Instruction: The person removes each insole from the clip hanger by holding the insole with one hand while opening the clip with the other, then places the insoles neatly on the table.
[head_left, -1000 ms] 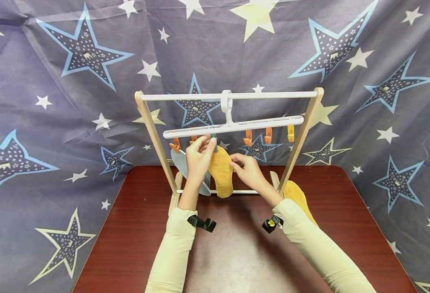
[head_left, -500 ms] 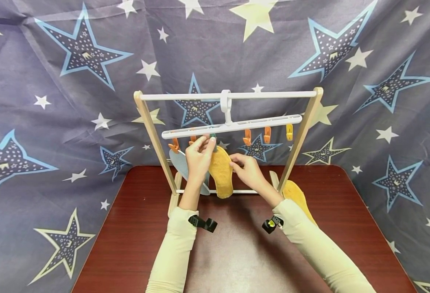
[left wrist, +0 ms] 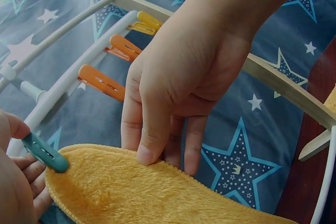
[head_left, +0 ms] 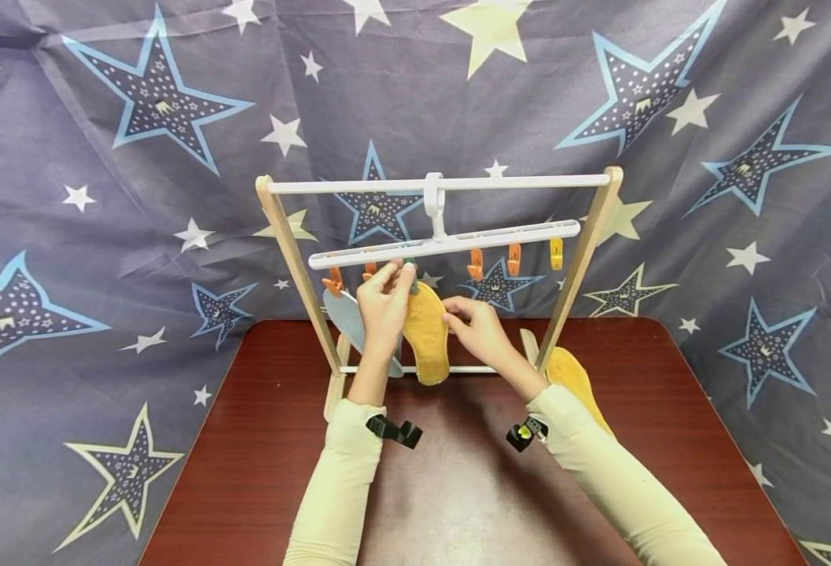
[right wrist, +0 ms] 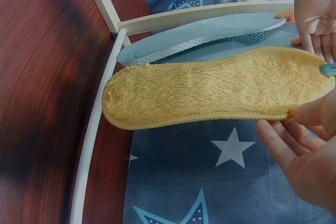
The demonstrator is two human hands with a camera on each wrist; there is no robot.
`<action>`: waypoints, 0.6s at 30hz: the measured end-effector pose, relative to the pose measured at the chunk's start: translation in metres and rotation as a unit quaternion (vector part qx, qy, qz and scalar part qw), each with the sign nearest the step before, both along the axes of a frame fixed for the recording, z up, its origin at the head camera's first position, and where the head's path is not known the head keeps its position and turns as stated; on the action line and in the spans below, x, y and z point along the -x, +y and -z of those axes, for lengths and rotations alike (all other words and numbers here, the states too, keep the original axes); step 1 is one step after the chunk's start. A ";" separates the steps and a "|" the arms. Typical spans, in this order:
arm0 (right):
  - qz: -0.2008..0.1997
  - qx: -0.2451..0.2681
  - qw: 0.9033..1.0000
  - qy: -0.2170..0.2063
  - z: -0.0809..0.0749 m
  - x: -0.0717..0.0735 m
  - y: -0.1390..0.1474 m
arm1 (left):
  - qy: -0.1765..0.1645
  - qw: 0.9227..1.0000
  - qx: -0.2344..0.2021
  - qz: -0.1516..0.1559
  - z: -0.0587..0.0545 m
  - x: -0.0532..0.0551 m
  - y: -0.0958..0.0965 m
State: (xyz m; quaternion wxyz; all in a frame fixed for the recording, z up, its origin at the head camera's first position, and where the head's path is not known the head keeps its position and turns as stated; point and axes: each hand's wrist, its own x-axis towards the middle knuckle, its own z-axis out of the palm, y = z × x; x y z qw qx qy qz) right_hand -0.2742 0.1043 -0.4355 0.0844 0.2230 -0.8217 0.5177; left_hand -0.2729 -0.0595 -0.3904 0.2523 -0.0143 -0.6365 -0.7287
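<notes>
A yellow fleecy insole (head_left: 427, 334) hangs upright below the white hanger (head_left: 450, 245), its top edge in a green clothespin (left wrist: 46, 153). My left hand (head_left: 381, 303) pinches the clothespin, thumb at its upper end and fingers behind, as the left wrist view shows. With thumb and fingers my right hand (head_left: 477, 326) pinches the insole's right edge near the top. Behind my left hand, light blue insoles (right wrist: 205, 35) hang from orange clothespins (head_left: 332, 281), partly covered by the hand and the yellow insole.
The hanger tilts, left end lower, on a wooden rack (head_left: 288, 259) with white bars. Orange clothespins (head_left: 513, 259) and a yellow clothespin (head_left: 556, 253) hang at its right. A second yellow insole (head_left: 576, 385) lies on the dark red table (head_left: 245, 472), partly behind the right sleeve.
Both hands keep their holds almost unmoved. The hanger and its clothespins have shifted very slightly to the left in the head view.
</notes>
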 end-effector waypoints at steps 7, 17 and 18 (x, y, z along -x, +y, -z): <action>-0.006 0.006 1.000 -0.002 0.000 0.000 0.000 | 0.007 1.000 -0.005 -0.012 -0.006 -0.004 0.003; -0.015 0.011 1.000 0.001 0.001 0.000 0.002 | 0.018 1.000 -0.019 -0.010 -0.020 -0.017 0.006; -0.016 0.011 1.000 0.000 0.001 0.000 0.003 | 0.016 1.000 -0.021 -0.011 -0.016 -0.013 0.006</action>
